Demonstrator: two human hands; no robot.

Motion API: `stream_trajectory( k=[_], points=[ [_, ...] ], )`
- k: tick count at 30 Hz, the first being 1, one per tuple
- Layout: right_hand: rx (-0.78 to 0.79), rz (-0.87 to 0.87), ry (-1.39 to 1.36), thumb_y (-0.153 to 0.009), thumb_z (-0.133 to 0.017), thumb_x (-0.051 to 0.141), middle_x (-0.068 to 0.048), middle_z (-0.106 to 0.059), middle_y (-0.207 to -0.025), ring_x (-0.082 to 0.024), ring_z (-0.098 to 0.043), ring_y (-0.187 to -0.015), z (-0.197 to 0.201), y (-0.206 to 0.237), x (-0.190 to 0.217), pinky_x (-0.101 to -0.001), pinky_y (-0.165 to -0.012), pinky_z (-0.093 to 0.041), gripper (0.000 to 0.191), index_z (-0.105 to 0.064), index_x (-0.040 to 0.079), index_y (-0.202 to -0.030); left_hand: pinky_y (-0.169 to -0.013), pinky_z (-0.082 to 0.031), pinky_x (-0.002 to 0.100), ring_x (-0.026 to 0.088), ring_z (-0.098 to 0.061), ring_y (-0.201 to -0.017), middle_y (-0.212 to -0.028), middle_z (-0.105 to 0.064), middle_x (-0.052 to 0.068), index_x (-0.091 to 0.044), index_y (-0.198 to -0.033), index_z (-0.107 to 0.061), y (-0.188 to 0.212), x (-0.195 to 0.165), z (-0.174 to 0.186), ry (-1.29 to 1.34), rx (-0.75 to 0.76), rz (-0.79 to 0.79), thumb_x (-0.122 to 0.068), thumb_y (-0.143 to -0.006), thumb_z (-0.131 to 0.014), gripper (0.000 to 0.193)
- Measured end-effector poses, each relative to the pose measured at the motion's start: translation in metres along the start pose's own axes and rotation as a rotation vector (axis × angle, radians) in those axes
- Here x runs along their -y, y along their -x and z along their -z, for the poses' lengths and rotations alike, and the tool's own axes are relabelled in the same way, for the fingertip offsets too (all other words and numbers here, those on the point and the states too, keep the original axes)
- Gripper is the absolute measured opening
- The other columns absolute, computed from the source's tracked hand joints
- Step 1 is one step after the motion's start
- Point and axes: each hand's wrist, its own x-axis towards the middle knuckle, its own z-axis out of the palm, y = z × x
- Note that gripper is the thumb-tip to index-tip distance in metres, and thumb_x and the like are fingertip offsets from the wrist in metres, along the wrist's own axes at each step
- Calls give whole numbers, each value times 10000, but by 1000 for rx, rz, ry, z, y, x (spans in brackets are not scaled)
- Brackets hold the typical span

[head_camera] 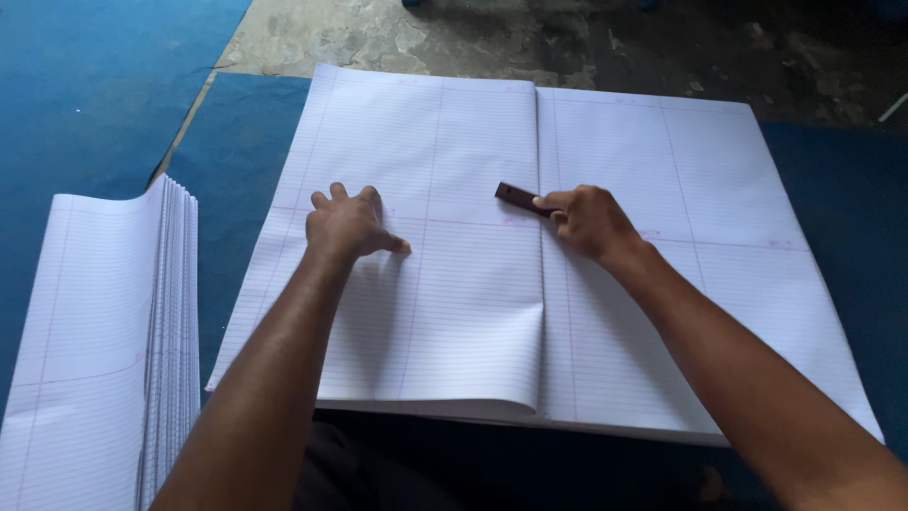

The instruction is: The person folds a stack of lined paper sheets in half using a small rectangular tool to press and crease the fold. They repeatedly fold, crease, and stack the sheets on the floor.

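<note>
A large sheet of white ruled paper [473, 142] lies spread in front of me, folded so that its left half laps over to a vertical edge near the middle. My left hand [346, 224] presses flat on the left half, fingers apart, thumb pointing right. My right hand [588, 220] grips a small dark brown flat tool [515, 196] and holds it against the paper at the centre fold line.
A thick stack of folded ruled sheets [104, 341] lies at the left on blue matting [85, 85]. Bare grey concrete floor [567, 43] runs along the top. More blue matting [842, 218] lies to the right of the sheet.
</note>
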Motion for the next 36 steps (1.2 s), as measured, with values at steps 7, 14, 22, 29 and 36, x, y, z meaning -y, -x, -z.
stream_trajectory(
  k=[7, 14, 22, 29, 36],
  points=[
    [12, 254, -40, -848, -713, 41, -118, -774, -928, -181, -715, -693, 7, 80, 10, -316, -704, -620, 323, -756, 144, -1150, -900, -568, 518, 421, -437, -1335, -1393, -493, 236, -212, -1409, -564, 19, -1, -5, 17, -13, 2, -644, -560, -928, 1020],
    [185, 205, -18, -944, -657, 114, -99, -742, -809, -182, -702, -711, 22, 148, 31, -313, -655, -616, 213, -757, 169, -1124, -941, -543, 522, 408, -449, -1326, -1371, -513, 218, -218, -1384, -591, 28, -5, -12, 16, -22, -5, -649, -554, -931, 995],
    [254, 241, -143, -947, -625, 114, -115, -759, -981, -198, -743, -870, 33, 195, 39, -309, -721, -642, 221, -765, 165, -1110, -966, -521, 534, 405, -433, -1339, -1380, -507, 202, -248, -1399, -583, 36, -6, -11, 25, -28, -5, -645, -548, -936, 1003],
    [267, 546, -33, -856, -644, -20, -59, -750, -1189, -260, -702, -1029, 32, 230, 36, -329, -800, -624, 308, -755, 107, -1113, -950, -533, 525, 402, -434, -1340, -1377, -514, 205, -243, -1396, -588, 41, -3, -12, 34, -39, -5, -645, -558, -930, 990],
    [301, 568, -12, -819, -682, -16, -52, -734, -1196, -244, -680, -1079, 37, 243, 40, -323, -835, -605, 329, -765, 122, -1106, -903, -561, 509, 399, -452, -1325, -1367, -522, 215, -239, -1395, -593, 46, -4, -11, 33, -31, 3, -654, -582, -911, 966]
  ],
)
